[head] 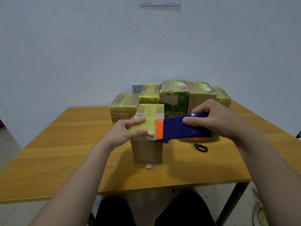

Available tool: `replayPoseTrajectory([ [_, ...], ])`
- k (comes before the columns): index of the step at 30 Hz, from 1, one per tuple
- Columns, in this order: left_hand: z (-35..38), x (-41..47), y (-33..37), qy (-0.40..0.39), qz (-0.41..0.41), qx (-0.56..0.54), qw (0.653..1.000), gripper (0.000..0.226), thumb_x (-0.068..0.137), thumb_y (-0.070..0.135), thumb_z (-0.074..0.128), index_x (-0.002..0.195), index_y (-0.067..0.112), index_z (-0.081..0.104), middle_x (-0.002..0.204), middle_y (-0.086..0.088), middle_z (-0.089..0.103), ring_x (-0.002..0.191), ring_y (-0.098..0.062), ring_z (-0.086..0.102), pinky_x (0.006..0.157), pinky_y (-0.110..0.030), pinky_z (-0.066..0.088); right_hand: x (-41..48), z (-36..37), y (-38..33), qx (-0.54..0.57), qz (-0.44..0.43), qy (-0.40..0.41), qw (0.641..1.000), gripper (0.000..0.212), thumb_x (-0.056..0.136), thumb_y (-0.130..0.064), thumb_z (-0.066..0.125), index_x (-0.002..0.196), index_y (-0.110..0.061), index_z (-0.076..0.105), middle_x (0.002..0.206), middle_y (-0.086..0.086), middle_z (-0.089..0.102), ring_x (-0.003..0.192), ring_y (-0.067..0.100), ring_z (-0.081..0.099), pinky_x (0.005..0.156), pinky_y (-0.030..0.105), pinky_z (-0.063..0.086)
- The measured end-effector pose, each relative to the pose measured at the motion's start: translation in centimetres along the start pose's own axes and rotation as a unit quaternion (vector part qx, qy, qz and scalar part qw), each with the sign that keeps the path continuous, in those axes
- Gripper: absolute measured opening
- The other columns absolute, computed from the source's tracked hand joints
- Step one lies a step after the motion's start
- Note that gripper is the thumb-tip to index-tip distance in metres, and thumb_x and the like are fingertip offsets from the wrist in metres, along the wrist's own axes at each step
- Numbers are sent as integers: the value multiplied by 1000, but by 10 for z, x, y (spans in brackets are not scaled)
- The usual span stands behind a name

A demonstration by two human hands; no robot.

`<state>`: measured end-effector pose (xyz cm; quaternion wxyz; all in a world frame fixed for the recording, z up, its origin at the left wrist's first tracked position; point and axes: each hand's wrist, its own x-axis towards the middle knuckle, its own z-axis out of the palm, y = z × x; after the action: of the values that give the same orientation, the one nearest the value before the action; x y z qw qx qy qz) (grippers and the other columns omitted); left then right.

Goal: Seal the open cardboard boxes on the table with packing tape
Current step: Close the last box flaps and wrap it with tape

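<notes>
my forearms (84,168) near lens. left hand (128,129) flat, pressing the front box (149,124) on the tabletop (65,144); right hand (216,121) wrapped round the tape dispenser (182,129), blade at the box's near edge. risk: the tall box tips under my pull, creasing tape.

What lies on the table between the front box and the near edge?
Head view: one small crumpled clear scrap just before the box; otherwise bare table.

— What lies just below the right hand (216,121) and its grip?
— Scissors (201,147), black handles, flat on the table (65,152).
— Nearer, left of the grip?
— A crumpled scrap (149,166). High above it, paper (160,1) on the wall (81,46).
</notes>
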<state>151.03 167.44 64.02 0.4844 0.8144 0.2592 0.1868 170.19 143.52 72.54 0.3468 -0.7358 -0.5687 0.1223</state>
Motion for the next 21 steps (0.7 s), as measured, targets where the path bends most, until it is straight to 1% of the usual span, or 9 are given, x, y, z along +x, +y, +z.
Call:
replayPoseTrajectory([
  [2, 1, 1, 1, 0, -5, 6, 1000, 60, 70, 54, 82, 128, 51, 68, 162, 6, 37, 140, -17, 37, 107, -37, 44, 0, -2, 0, -3, -4, 0, 1000, 23, 93, -40, 68, 81, -21, 71, 74, -10, 75, 72, 6, 70, 62, 23, 49],
  [4, 1, 2, 2, -1, -9, 6, 1000, 61, 69, 53, 83, 128, 49, 69, 162, 5, 38, 139, -18, 39, 106, -35, 45, 0, -1, 1, -14, -8, 2, 1000, 24, 94, -39, 68, 76, -23, 69, 70, -11, 73, 67, 4, 68, 59, 21, 48],
  [6, -2, 3, 4, -1, -10, 19, 1000, 66, 64, 56, 85, 127, 48, 70, 160, 5, 41, 140, -18, 41, 107, -36, 44, 1, 4, 4, -38, -16, 3, 999, 27, 93, -41, 69, 77, -21, 71, 71, -8, 73, 68, 6, 68, 59, 23, 51],
  [8, -3, 6, 11, 8, -13, 73, 997, 74, 56, 63, 85, 126, 45, 71, 157, 6, 45, 144, -21, 40, 110, -41, 42, 3, 7, 7, -45, -17, 14, 999, 28, 93, -43, 69, 79, -19, 73, 72, -5, 73, 69, 9, 69, 59, 25, 53],
  [11, 3, 11, 21, 30, -9, 128, 991, 79, 47, 67, 88, 118, 36, 71, 153, 6, 48, 142, -21, 41, 104, -42, 46, 6, 7, 7, -49, -27, 29, 998, 28, 93, -41, 69, 78, -18, 74, 71, -3, 73, 68, 12, 69, 60, 30, 53],
  [13, 8, 14, 19, 47, -6, 119, 992, 80, 41, 70, 89, 109, 32, 69, 148, 7, 50, 139, -21, 44, 102, -42, 50, 7, 6, 5, -54, -32, 29, 998, 27, 93, -42, 70, 80, -18, 73, 72, -4, 73, 71, 11, 69, 59, 28, 54],
  [16, 11, 15, 4, 65, 9, 89, 994, 83, 36, 77, 89, 104, 34, 70, 139, 14, 52, 133, -19, 47, 99, -46, 55, 9, 6, 7, -55, -31, 18, 998, 26, 91, -44, 69, 84, -20, 72, 75, -7, 74, 75, 7, 70, 60, 23, 54],
  [18, 12, 15, -1, 79, 14, 70, 994, 77, 40, 73, 91, 104, 34, 73, 135, 20, 52, 129, -15, 47, 94, -41, 57, 9, 4, 8, -48, -29, 13, 998, 25, 92, -44, 69, 85, -20, 72, 77, -7, 75, 77, 8, 71, 61, 23, 54],
  [21, 14, 12, 2, 82, 25, 59, 995, 66, 50, 59, 93, 106, 29, 74, 121, 31, 49, 121, -7, 43, 78, -20, 47, 7, -3, 6, -37, -29, 4, 999, 22, 92, -41, 69, 80, -22, 70, 76, -8, 74, 74, 7, 71, 58, 19, 50],
])
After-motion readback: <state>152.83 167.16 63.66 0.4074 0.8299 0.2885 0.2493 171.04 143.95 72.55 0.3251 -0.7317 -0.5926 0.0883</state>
